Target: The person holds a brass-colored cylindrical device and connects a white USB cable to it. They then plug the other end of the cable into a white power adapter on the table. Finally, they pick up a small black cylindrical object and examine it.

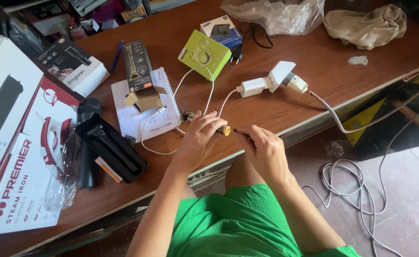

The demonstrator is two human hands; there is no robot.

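Both hands (left hand [199, 138], right hand [263, 146]) grip, seemingly, a gold-tipped device [224, 129].

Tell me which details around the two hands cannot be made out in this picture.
- Head view: the small gold-tipped cylindrical device is mostly hidden in the left hand; only its tip shows.
- The thin dark tool in the right hand is too small to identify.
- The white cable on the floor runs off the bottom edge.
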